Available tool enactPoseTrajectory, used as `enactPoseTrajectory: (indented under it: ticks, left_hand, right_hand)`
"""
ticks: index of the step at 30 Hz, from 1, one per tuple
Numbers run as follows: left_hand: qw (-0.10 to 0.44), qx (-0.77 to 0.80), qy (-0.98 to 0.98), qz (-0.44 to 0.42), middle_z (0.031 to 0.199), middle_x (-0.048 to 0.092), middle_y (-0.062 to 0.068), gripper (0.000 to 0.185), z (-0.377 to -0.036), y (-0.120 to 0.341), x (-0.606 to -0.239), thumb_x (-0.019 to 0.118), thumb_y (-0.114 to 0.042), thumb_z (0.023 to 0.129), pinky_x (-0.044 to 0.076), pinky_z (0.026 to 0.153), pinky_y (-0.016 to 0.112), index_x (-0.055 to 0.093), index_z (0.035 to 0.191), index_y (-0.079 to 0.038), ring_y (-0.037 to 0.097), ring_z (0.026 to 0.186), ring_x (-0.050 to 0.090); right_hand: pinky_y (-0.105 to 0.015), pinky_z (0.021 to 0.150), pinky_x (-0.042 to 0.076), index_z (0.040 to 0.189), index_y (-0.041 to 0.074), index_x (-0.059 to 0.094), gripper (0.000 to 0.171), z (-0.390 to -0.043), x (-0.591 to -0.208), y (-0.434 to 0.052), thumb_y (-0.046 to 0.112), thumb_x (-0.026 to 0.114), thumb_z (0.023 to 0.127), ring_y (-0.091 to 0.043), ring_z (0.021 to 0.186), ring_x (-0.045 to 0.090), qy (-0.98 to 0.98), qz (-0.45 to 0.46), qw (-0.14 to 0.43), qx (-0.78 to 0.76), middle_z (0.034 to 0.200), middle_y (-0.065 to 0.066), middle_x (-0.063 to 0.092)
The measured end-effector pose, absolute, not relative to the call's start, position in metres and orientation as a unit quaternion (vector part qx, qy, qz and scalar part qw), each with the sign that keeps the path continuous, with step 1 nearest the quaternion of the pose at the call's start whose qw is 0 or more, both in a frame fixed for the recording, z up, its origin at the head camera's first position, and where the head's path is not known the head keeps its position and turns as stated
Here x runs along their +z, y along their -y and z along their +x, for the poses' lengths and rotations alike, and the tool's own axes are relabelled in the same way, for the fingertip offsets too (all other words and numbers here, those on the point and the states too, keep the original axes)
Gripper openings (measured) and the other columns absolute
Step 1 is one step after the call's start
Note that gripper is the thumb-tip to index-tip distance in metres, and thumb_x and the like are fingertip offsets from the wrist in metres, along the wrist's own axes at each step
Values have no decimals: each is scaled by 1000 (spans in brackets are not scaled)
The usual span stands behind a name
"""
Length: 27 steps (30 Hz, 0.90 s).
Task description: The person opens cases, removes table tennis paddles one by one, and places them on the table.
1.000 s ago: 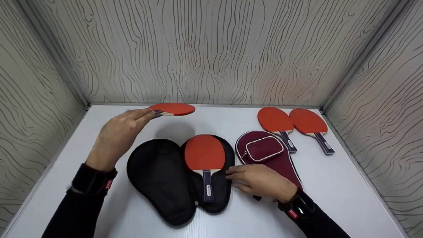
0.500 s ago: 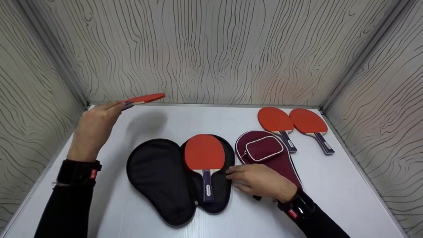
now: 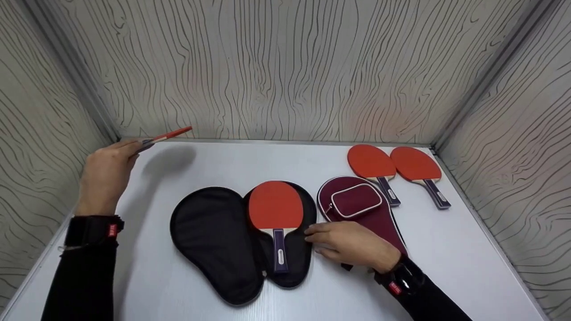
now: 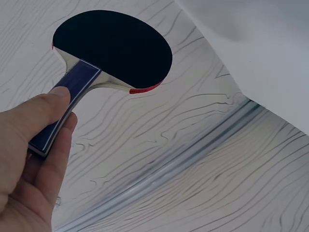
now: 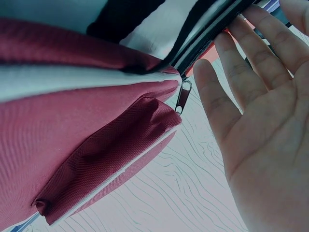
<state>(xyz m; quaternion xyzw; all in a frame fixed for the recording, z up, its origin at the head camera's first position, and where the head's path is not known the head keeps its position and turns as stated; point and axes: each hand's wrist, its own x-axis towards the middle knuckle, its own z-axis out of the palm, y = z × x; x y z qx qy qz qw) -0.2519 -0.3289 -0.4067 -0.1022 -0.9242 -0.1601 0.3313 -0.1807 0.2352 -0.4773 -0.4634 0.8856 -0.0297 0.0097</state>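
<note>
My left hand (image 3: 107, 171) holds a table-tennis paddle (image 3: 167, 134) by its blue handle, lifted above the table's far left corner and seen nearly edge-on. In the left wrist view this paddle (image 4: 113, 48) shows its black face, and my left hand (image 4: 34, 145) is wrapped round the handle. An open black case (image 3: 214, 240) lies at the centre with a red paddle (image 3: 275, 207) in its right half. My right hand (image 3: 352, 244) lies flat with straight fingers on that case's right edge, beside a maroon case (image 3: 357, 205). The right wrist view shows the maroon case (image 5: 82, 145) and my right hand's (image 5: 256, 116) straight fingers.
Two more red paddles (image 3: 371, 162) (image 3: 415, 165) lie side by side at the far right of the white table (image 3: 446, 249). Wood-grain walls close in the table at the back and on both sides.
My left hand has carried its paddle from above the black case leftward to the far left corner, tilting it edge-on. The right hand has stayed put.
</note>
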Motion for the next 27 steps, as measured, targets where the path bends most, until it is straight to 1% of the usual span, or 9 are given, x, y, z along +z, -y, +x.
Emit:
enactPoseTrajectory:
  ticks: [7,10,14,19,24,27]
  left_hand:
    - [315,-179,929,-78,133,83,31,27,-253,348,-417,80,13,101,63,99,78,84,126,4,62,121,79]
    - [312,-178,930,-72,133,82,32,26,-253,355,-423,79,13,101,62,98,80,84,126,4,63,120,79]
    - [311,-175,932,-65,129,84,31,24,-252,363,-429,80,12,101,62,90,80,85,123,3,64,114,79]
    - [301,-157,940,-43,129,82,32,23,-250,370,-438,81,9,102,61,82,82,85,123,2,67,108,78]
    - [294,-140,945,-42,118,84,32,23,-248,375,-447,80,9,102,60,72,82,85,123,1,69,96,78]
    - [269,-130,953,-52,111,83,34,24,-246,376,-452,77,8,103,57,64,80,85,125,2,70,88,76]
  right_hand:
    - [-39,120,66,144,18,85,32,-180,-477,-235,19,72,115,-15,148,75,-887,-461,11,-29,153,3,81]
    - [-39,120,66,143,18,85,32,-180,-477,-236,19,72,115,-15,147,75,-886,-463,10,-29,153,3,81]
    - [-39,120,66,143,18,85,32,-181,-477,-236,19,73,115,-15,147,75,-886,-462,11,-27,153,3,81]
    - [-39,120,66,144,18,85,32,-181,-478,-236,20,73,115,-15,147,75,-887,-461,14,-26,153,3,81]
    - [-40,120,66,144,18,85,32,-181,-478,-235,20,73,115,-16,147,75,-887,-461,14,-26,153,3,82]
    - [-40,120,66,144,18,85,32,-181,-477,-235,20,73,115,-16,147,75,-887,-460,16,-27,153,2,81]
